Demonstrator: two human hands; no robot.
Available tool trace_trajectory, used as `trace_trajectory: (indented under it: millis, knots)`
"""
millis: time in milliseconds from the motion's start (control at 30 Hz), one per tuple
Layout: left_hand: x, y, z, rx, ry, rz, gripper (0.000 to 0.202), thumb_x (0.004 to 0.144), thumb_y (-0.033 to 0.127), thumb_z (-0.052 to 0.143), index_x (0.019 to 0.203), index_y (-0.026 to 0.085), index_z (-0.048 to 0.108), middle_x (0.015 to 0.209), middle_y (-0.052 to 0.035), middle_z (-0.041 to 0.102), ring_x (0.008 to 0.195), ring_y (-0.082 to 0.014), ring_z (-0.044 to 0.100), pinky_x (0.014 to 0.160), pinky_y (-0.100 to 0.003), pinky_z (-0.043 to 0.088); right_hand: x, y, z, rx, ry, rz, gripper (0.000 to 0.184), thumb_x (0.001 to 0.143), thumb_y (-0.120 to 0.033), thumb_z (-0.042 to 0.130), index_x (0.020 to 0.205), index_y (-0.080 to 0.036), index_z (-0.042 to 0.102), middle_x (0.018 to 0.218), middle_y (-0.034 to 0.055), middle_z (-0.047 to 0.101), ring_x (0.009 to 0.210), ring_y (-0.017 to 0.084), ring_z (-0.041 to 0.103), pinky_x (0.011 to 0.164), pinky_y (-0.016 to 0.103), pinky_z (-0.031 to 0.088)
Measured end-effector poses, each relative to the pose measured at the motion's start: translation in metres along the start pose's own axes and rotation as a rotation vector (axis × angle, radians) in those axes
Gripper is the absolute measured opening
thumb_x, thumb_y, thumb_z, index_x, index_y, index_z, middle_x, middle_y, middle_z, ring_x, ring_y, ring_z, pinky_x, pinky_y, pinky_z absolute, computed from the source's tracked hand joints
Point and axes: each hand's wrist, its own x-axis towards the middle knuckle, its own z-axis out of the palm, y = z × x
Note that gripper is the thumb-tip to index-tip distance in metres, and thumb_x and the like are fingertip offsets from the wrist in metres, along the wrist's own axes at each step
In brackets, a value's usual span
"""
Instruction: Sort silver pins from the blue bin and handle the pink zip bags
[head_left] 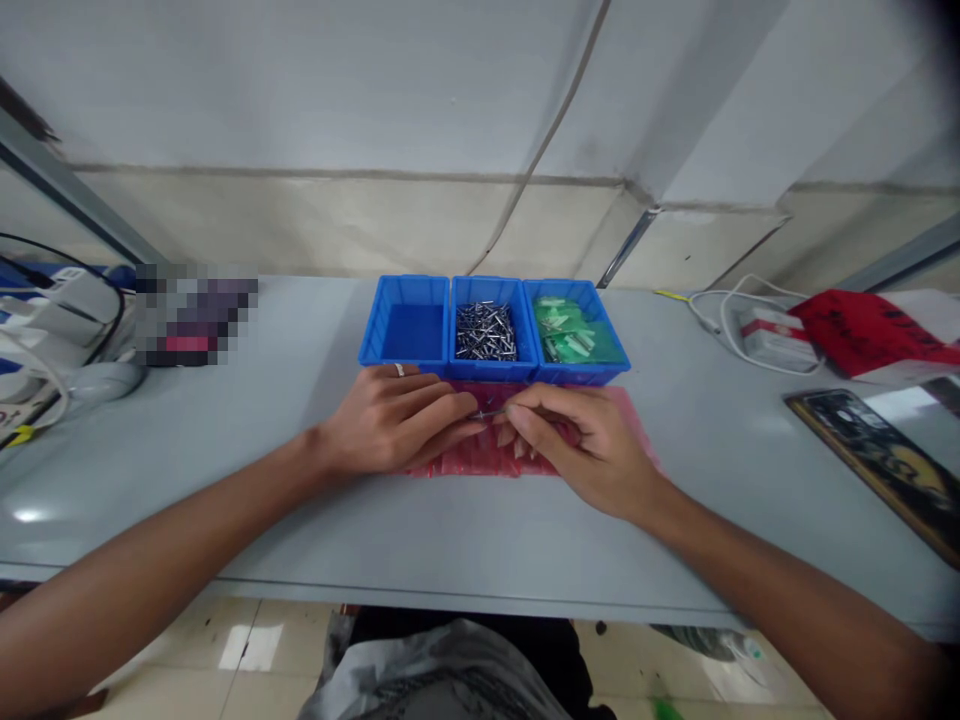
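Note:
A thin metal pin (489, 413) spans the gap between my two hands, above a red plastic sheet or bag (480, 458). My left hand (397, 420), with a ring on one finger, pinches one end of it. The other end is between the thumb and forefinger of my right hand (592, 440), whose remaining fingers curl beneath. Just behind the hands stand three blue bins side by side. The left bin (367, 345) shows only its blue inside. Many small metal pins (486, 332) fill the middle bin, and green plastic packets (574, 335) lie in the right one.
On the right side of the grey table (480, 540) are a phone (877, 460), a red-and-white packet (874, 330) and a white charger with cable (778, 338). Chargers and cables (75, 300) crowd the left, beside a blurred-out object (199, 318). A wall closes off the back.

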Motion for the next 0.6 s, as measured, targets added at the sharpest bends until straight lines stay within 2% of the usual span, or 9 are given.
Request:
trace_trajectory:
  millis: [300, 467, 600]
  knots:
    - [-0.0008, -0.0008, -0.001, 0.03, -0.015, 0.02, 0.01, 0.1, 0.025, 0.065, 0.097, 0.017, 0.062, 0.076, 0.0018, 0.074, 0.059, -0.0104, 0.065, 0.057, -0.025, 0.049, 0.0005, 0.0, -0.0004, -0.009, -0.002, 0.005, 0.026, 0.105, -0.03, 0.058, 0.085, -0.018, 0.069, 0.072, -0.0005, 0.071, 0.063, 0.01, 0.064, 0.06, 0.023, 0.05]
    - [0.0, -0.0003, -0.0003, 0.005, 0.009, 0.016, 0.015, 0.099, 0.029, 0.067, 0.098, 0.015, 0.063, 0.075, 0.0012, 0.072, 0.058, -0.0111, 0.065, 0.054, -0.025, 0.047, 0.0013, -0.0024, -0.0003, -0.012, 0.012, -0.008, 0.026, 0.105, -0.03, 0.057, 0.085, -0.018, 0.069, 0.07, -0.0007, 0.07, 0.061, 0.01, 0.063, 0.058, 0.023, 0.049]
    - [0.001, -0.0003, -0.001, 0.023, 0.0, 0.023, 0.008, 0.099, 0.023, 0.066, 0.098, 0.015, 0.063, 0.073, 0.0019, 0.072, 0.056, -0.0104, 0.063, 0.054, -0.025, 0.046, 0.0013, -0.0021, -0.0003, 0.0, 0.01, -0.001, 0.027, 0.105, -0.03, 0.058, 0.085, -0.017, 0.07, 0.07, -0.0007, 0.07, 0.061, 0.01, 0.063, 0.058, 0.022, 0.05]
